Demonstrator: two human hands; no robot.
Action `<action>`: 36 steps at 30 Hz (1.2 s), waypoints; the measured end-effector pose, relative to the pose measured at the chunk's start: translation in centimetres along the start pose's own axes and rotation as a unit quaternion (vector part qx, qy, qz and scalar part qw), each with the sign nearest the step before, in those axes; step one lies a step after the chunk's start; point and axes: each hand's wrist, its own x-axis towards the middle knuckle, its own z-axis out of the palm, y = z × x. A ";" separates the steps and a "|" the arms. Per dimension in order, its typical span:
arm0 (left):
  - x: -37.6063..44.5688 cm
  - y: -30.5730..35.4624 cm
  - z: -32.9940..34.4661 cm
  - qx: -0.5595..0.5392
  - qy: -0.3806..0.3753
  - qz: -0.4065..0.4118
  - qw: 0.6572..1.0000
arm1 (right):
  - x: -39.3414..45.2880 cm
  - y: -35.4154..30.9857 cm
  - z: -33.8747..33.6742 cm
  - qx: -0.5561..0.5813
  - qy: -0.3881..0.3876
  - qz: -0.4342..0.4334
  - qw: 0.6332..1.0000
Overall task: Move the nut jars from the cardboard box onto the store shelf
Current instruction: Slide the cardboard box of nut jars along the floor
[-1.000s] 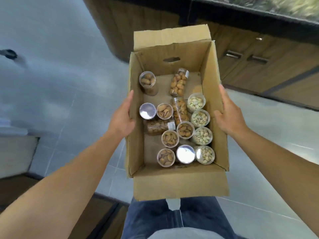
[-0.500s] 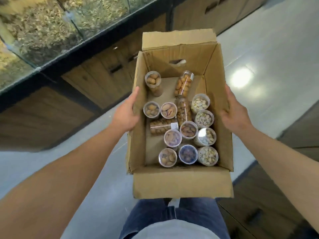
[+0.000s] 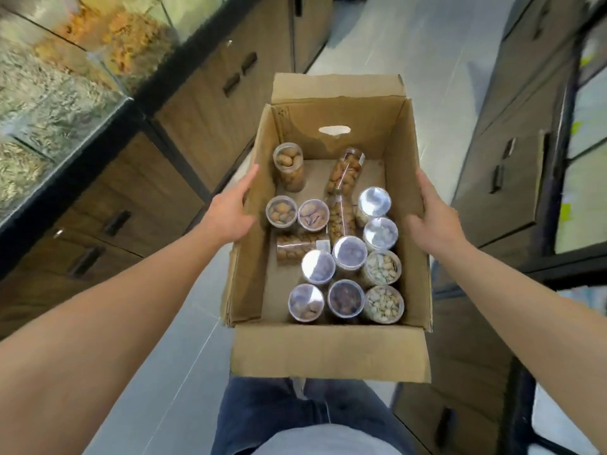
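1. My left hand [image 3: 230, 215] presses flat against the left wall of the cardboard box [image 3: 328, 351], fingers straight and laid along the outside. My right hand [image 3: 433, 218] presses the right wall the same way, thumb just over the rim. Neither hand curls round anything; the box is carried by squeeze alone.
2. The nut jars [image 3: 341, 244] are all inside the box. Most stand upright in a cluster at the near right; two more stand near the left wall and one at the far left. Three lie on their sides toward the middle and far end.
3. Step in hand, as I judge it: carry the box to the shelf. None of the jars is out yet.
4. To do it well, I keep equal pressure on both walls and hold the box level, since the jars lying down could roll and knock the upright ones.
5. I set the box down before I lift any jar.
6. Hard to make out: glare whitens several lids, so their contents are unclear. The box underside is hidden. Glass bins [image 3: 62, 77] at far left are blurred; which shelf is meant I cannot tell.
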 end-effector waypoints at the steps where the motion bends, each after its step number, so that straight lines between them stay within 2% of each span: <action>1: 1.9 1.3 0.2 -0.005 -0.008 0.009 1.000 | 1.2 0.3 -1.2 0.005 0.007 0.009 1.000; 14: 29.8 14.5 2.3 0.018 -0.104 0.108 0.989 | 20.3 2.8 -8.8 0.033 0.111 0.135 0.984; 23: 43.6 25.0 3.7 0.023 -0.137 0.171 0.975 | 31.2 4.7 -15.5 0.060 0.169 0.194 0.964; 28: 51.2 30.5 7.2 0.040 -0.148 0.184 0.971 | 38.4 9.2 -18.8 0.086 0.175 0.208 0.959; 36: 62.6 39.8 12.7 0.045 -0.144 0.155 0.976 | 52.1 15.2 -26.0 0.100 0.155 0.195 0.963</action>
